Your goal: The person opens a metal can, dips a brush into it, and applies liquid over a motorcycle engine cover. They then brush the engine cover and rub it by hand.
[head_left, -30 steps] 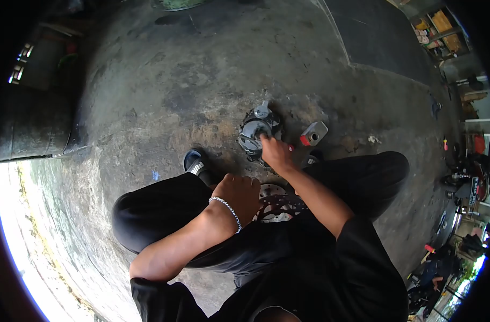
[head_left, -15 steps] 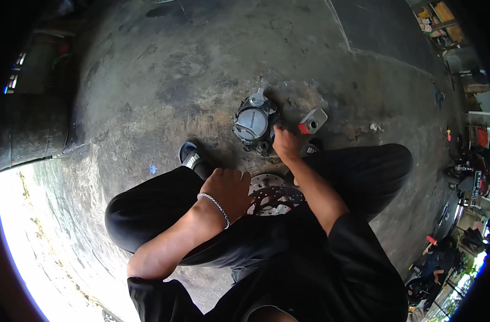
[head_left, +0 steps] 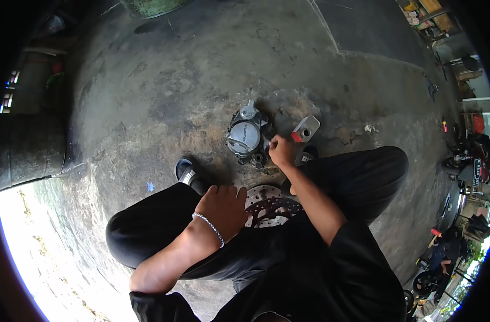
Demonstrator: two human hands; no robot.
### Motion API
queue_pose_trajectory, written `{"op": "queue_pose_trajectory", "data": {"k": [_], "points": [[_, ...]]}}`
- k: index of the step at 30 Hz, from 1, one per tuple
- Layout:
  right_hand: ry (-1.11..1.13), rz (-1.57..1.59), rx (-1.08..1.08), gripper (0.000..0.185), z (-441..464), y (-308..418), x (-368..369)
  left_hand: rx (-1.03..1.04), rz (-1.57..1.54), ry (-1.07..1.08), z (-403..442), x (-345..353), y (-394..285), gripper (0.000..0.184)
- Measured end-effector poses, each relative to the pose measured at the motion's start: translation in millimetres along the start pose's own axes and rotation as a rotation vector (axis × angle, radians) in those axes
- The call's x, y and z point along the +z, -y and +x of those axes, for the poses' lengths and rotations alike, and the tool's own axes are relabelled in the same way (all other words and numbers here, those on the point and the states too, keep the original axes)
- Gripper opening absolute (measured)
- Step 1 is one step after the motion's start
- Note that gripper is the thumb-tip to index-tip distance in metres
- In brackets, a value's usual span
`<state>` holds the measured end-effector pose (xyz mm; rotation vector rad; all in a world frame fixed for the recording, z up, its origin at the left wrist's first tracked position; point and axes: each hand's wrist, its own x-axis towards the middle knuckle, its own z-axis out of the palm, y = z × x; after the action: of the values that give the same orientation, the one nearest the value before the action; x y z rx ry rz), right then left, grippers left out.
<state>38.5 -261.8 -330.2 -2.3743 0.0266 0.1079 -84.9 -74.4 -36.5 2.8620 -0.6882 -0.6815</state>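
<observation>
A metal brake disc (head_left: 270, 205) with many holes is between my legs. My left hand (head_left: 222, 208), with a braided bracelet at its wrist, is closed at the disc's left edge, its fingertips partly hidden. Farther forward on the floor lies an engine cover (head_left: 245, 135) with a round silver cap lettered HONDA. My right hand (head_left: 280, 151) is closed beside the cover's lower right edge. Something small and dark shows at its fingers, too unclear to name. Right of the cover is a silver and red container (head_left: 306, 129) with a dark round opening.
Sandalled feet (head_left: 190, 174) and bent knees flank the disc. A blue scrap (head_left: 150, 186) lies on the stained concrete floor (head_left: 191, 80). A green drum (head_left: 153, 5) is at the top edge. Motorcycles (head_left: 470, 166) and another person (head_left: 450, 255) are at the far right.
My right hand has moved from on top of the engine cover to its lower right side, uncovering the lettered cap. My left hand stays at the disc. The camera view has shifted slightly.
</observation>
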Motion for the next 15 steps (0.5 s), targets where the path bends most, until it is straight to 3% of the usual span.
{"op": "queue_pose_trajectory", "data": {"k": [2, 6, 11, 15], "points": [[-0.037, 0.017, 0.024, 0.004, -7, -7, 3, 0.004, -0.009, 0.02, -2, 4, -3, 0.042], [0.229, -0.049, -0.025, 0.005, -29, -18, -4, 0.0, -0.014, -0.023, -1, 9, 2, 0.042], [0.0, -0.052, 0.05, 0.004, -1, 10, 5, 0.018, -0.061, -0.027, 2, 7, 1, 0.042], [0.179, -0.229, -0.054, 0.005, -25, 7, -9, 0.008, -0.027, 0.036, -1, 9, 6, 0.041]]}}
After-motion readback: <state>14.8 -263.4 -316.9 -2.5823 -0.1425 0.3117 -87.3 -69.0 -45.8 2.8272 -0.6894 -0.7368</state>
